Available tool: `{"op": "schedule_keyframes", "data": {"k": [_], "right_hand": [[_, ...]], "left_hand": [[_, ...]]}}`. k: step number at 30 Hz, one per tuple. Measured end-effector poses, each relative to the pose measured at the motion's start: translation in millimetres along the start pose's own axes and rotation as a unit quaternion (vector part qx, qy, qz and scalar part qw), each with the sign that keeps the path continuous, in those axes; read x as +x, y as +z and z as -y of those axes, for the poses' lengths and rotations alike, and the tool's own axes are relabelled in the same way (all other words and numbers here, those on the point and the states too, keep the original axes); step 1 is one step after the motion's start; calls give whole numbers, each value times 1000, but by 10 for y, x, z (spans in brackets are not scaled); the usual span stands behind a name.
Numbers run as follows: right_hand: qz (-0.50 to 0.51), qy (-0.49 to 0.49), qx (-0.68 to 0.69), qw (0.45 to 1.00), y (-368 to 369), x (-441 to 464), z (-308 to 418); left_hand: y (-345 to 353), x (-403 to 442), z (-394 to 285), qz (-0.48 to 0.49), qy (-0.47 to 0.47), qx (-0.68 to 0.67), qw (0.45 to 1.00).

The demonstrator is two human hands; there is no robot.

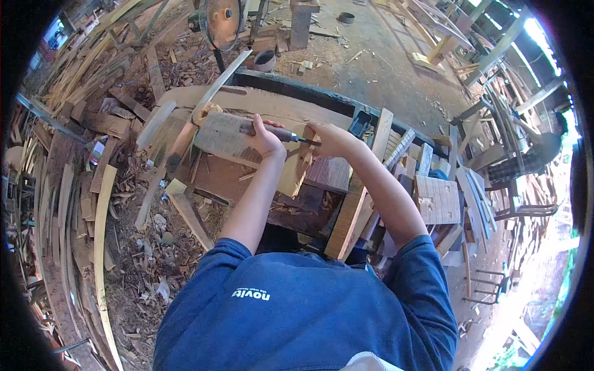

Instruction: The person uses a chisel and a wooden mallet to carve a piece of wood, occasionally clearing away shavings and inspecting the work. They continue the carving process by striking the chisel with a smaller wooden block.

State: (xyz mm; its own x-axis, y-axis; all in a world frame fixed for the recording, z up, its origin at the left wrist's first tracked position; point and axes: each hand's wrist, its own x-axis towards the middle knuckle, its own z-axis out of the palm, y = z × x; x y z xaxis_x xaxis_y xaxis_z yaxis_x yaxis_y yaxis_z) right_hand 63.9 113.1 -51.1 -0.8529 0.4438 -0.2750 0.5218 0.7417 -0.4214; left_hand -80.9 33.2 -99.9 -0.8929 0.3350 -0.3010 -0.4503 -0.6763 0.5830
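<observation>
My left hand (266,137) is wrapped round the dark handle of a chisel (279,132), whose metal shank points right. At the chisel's far end, my right hand (331,140) is closed near the blade and the upper edge of a light wooden piece (299,162). Its fingertips are partly hidden, and I cannot tell which of the two they grip. Left of the handle lies a weathered wooden block (221,137). Beneath my right hand, a reddish-brown block (329,173) rests on the workbench.
A fan (223,23) stands beyond the bench. Stacked boards and cut blocks (438,199) lie at the right, beside a long upright board (348,217). Scrap wood and shavings cover the ground at left. Another person (537,154) is at the far right.
</observation>
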Motion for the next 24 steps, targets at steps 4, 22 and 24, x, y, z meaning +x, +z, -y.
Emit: {"op": "schedule_keyframes", "data": {"k": [4, 22, 24], "right_hand": [[-7, -8, -44, 999, 57, 66, -9], [-12, 6, -88, 996, 28, 250, 63], [-22, -10, -95, 995, 24, 224, 58]], "left_hand": [[-50, 75, 58, 23, -1, -7, 1000], [-29, 26, 37, 34, 29, 12, 999], [-49, 51, 52, 44, 27, 4, 999]]}}
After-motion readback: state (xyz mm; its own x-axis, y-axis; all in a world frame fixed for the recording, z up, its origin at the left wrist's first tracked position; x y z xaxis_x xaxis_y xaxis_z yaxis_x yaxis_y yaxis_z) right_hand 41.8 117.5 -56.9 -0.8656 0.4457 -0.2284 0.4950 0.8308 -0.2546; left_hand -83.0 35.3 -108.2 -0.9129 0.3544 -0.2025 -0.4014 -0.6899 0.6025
